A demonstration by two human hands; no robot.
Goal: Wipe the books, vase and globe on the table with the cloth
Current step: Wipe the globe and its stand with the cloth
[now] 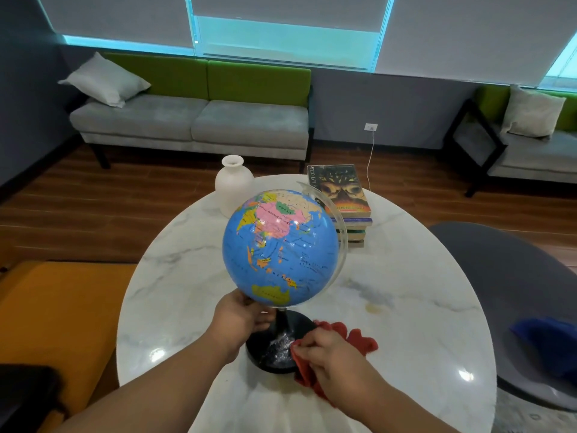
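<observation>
A blue globe (281,248) stands on its black round base in the middle of the white marble table (406,307). My left hand (240,320) grips the globe's stem just under the ball. My right hand (324,354) holds a red cloth (359,339) pressed against the right side of the base. A white vase (234,185) stands behind the globe at the far left. A stack of books (343,195) lies at the far right of the table, partly hidden by the globe's clear arc.
A grey and green sofa (193,120) runs along the far wall. A dark grey chair (515,292) with a blue item on it stands to the right of the table. An orange seat (62,323) is at the left.
</observation>
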